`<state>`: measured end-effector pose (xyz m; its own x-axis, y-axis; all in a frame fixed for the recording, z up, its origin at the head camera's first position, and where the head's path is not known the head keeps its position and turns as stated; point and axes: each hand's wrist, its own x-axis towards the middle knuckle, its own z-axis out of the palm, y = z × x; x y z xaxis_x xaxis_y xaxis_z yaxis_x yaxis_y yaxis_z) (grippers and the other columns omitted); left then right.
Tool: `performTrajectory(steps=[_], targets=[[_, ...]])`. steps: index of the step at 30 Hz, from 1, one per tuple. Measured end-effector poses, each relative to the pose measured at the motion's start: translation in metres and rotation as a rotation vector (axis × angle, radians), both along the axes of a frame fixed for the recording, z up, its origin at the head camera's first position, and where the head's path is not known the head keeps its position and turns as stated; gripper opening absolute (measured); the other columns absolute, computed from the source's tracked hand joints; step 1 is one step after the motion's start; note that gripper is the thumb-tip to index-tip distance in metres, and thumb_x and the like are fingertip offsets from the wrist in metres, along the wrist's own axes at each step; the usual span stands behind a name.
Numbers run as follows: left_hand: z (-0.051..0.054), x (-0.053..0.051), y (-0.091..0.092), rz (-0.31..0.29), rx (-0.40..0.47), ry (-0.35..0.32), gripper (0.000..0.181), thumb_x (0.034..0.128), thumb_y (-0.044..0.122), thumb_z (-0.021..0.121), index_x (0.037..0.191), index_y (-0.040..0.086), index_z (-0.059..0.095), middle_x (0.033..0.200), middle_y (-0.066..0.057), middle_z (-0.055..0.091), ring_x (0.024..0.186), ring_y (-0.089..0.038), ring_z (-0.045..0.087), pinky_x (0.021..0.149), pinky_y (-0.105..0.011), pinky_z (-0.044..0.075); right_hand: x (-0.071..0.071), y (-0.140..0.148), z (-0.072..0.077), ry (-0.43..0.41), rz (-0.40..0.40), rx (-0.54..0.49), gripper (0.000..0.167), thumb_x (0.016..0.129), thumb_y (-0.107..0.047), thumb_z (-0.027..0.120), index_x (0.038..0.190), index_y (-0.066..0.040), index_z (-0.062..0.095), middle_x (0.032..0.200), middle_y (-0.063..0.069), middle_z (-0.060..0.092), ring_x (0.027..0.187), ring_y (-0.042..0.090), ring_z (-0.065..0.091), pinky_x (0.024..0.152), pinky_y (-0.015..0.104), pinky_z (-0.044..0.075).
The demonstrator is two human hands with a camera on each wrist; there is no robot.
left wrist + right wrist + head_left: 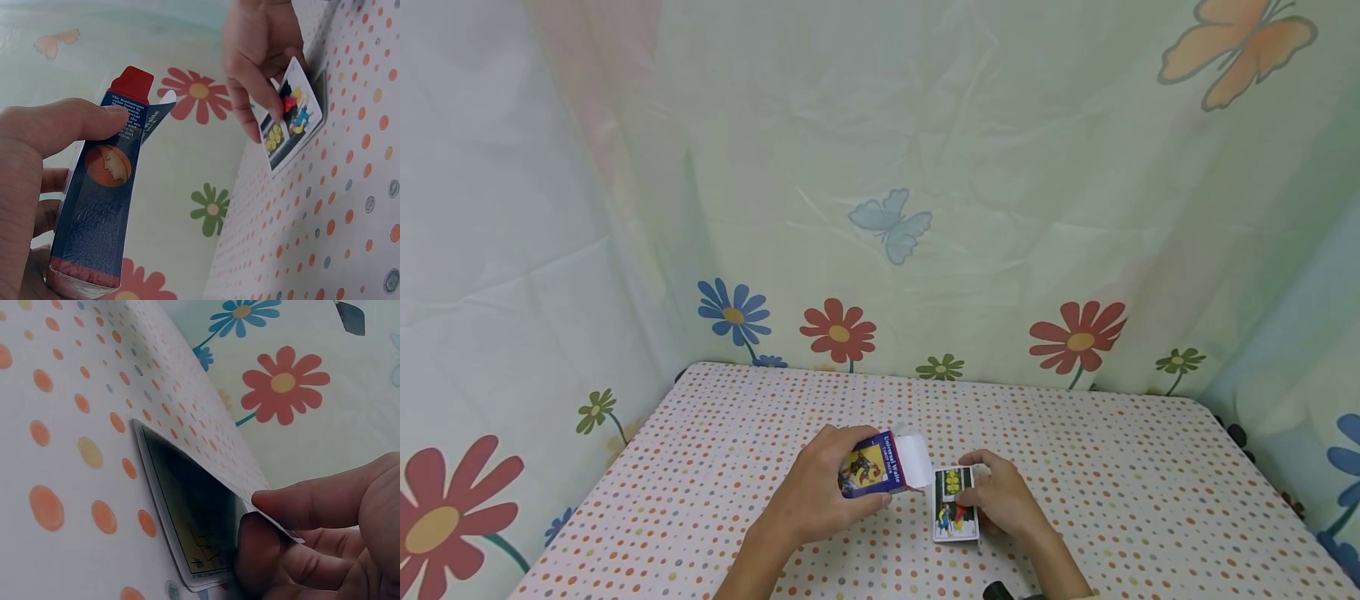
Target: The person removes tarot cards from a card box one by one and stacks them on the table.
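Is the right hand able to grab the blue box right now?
Probably not straight away: the right hand pinches a card, and the left hand grips the blue box. Its white flap points that way, though.

Dotted tabletop (700,475), flowered backdrop (985,267), orange butterfly print (1255,52)
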<state>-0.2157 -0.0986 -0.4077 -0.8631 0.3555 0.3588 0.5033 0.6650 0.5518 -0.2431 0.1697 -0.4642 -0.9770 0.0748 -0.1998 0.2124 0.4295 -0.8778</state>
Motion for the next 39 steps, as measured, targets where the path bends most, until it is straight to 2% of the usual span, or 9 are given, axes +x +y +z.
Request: performTrajectory(steps=[3,5,10,15,20,27,39], targets=[[0.0003,0.0003,0.0003,0.003,0.001,-0.011,0.073,0.0768,0.047,0.084,0.141,0.026,0.057,0.123,0.009,0.063,0.1,-0.008,0.051,0.081,-0.027,0.052,-0.0015,-0.0002,-0.0023,-0.005,-0.005,0.055,0.056,0.077,0.0,0.075,0.13,-0.002,0.057,0.066,0.008,0.063,0.043,0.012,0.039,0.04,0.024,0.034],[0.0008,0.0004,0.0006,0.004,0.003,-0.015,0.073,0.0773,0.046,0.084,0.141,0.025,0.057,0.124,0.009,0.063,0.1,-0.008,0.05,0.08,-0.027,0.052,-0.0027,-0.0003,-0.0044,-0.003,-0.003,0.095,0.056,0.077,-0.003,0.077,0.13,-0.002,0.058,0.068,0.008,0.063,0.047,0.015,0.045,0.044,0.026,0.038],[-0.0002,0.0004,0.0003,0.007,0.002,-0.008,0.072,0.0774,0.046,0.084,0.14,0.025,0.057,0.122,0.009,0.062,0.099,-0.008,0.05,0.079,-0.027,0.051,-0.0024,-0.0032,-0.0029,-0.003,-0.009,0.232,0.054,0.076,-0.009,0.08,0.126,-0.001,0.061,0.08,0.009,0.064,0.069,0.022,0.06,0.059,0.032,0.047],[-0.0006,0.0002,0.0004,0.006,0.006,0.003,0.073,0.0769,0.047,0.084,0.141,0.025,0.057,0.122,0.009,0.062,0.098,-0.007,0.05,0.079,-0.027,0.051,-0.0014,-0.0056,-0.0014,0.01,-0.011,0.364,0.051,0.075,-0.014,0.085,0.122,-0.004,0.066,0.086,0.008,0.067,0.073,0.023,0.06,0.059,0.032,0.046],[-0.0008,-0.0001,0.0002,0.003,0.005,0.014,0.074,0.0765,0.047,0.085,0.14,0.024,0.057,0.123,0.009,0.063,0.098,-0.007,0.05,0.079,-0.028,0.051,-0.0008,-0.0049,-0.0019,0.026,-0.007,0.403,0.048,0.075,-0.018,0.086,0.118,-0.008,0.068,0.087,0.01,0.068,0.069,0.023,0.059,0.055,0.033,0.045],[-0.0006,-0.0008,-0.0005,-0.014,0.01,0.014,0.072,0.0774,0.049,0.083,0.14,0.023,0.058,0.126,0.01,0.064,0.099,-0.008,0.051,0.081,-0.028,0.051,-0.0021,-0.0039,-0.0025,0.053,-0.007,0.463,0.047,0.072,-0.021,0.09,0.114,-0.008,0.071,0.106,0.021,0.069,0.082,0.03,0.06,0.065,0.042,0.049],[-0.0003,-0.0008,-0.0004,-0.016,0.009,0.017,0.072,0.0773,0.049,0.084,0.14,0.023,0.058,0.125,0.01,0.064,0.099,-0.008,0.051,0.081,-0.028,0.051,-0.0031,-0.0025,-0.0045,0.06,-0.005,0.436,0.048,0.073,-0.019,0.09,0.115,-0.007,0.072,0.094,0.014,0.068,0.075,0.026,0.058,0.063,0.037,0.047]])
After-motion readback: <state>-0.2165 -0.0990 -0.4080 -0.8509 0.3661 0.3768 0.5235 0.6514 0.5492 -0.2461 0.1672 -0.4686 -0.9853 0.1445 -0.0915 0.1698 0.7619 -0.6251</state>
